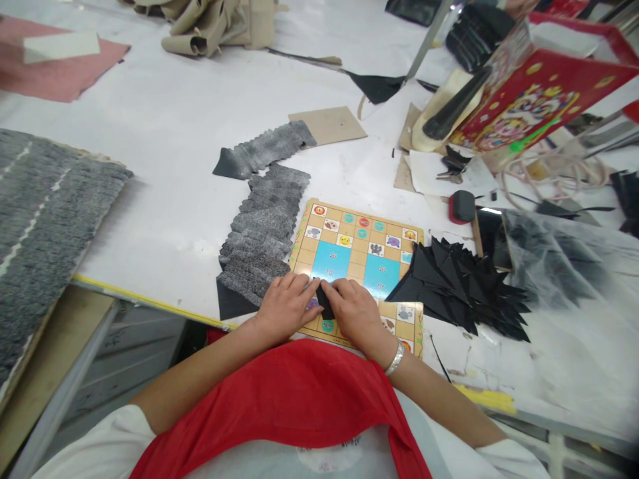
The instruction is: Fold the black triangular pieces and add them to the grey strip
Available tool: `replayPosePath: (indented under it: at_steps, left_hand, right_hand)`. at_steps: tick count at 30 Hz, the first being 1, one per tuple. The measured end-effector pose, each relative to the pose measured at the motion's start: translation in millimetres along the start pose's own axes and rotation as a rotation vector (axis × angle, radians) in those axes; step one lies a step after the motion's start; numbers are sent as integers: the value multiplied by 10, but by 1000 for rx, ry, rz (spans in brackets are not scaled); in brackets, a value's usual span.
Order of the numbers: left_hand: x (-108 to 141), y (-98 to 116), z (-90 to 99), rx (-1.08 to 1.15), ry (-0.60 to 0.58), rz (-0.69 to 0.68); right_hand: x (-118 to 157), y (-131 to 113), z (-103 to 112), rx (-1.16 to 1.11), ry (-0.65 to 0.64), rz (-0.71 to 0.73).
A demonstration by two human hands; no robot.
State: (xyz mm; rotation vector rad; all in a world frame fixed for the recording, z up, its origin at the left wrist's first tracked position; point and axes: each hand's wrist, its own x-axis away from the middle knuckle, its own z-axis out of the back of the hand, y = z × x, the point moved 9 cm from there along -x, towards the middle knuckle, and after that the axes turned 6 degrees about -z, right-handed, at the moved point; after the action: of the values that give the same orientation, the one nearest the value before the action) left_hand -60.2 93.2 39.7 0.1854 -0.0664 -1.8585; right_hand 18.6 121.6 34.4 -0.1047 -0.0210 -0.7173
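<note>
On a patterned game board (pixel 357 266) at the table's front edge, a small black piece (pixel 325 303) lies between my two hands. My left hand (pixel 286 307) touches its left side with the fingers pressed together. From the right, my right hand (pixel 355 314) presses on the same piece with its fingertips, a silver bracelet on the wrist. Left of the board lies an overlapping row of grey-black pieces (pixel 267 226), with another short row (pixel 269 150) above it. A pile of black pointed pieces (pixel 459 286) covers the board's right edge.
Grey textured material (pixel 44 219) lies at the left. Pink sheets (pixel 64 60) and beige rolled pieces (pixel 210 26) are at the back. A red box (pixel 544 86), a small dark red-edged case (pixel 462 207) and clear plastic (pixel 559 266) are on the right.
</note>
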Motion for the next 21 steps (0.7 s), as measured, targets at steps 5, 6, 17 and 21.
replayPosePath:
  at_steps: [5,6,17,21]
  left_hand:
    - [6,-54,26,44,-22,53]
    - [20,-58,45,45,11,66]
    - [79,240,-38,-7,202,-109]
    - [76,239,-4,-9,215,-88]
  right_hand:
    - [8,11,14,19,-3,-3]
    - [7,6,23,19,2,-4]
    - [230,167,73,-100,182,6]
    - [425,257,54,-115,236,-13]
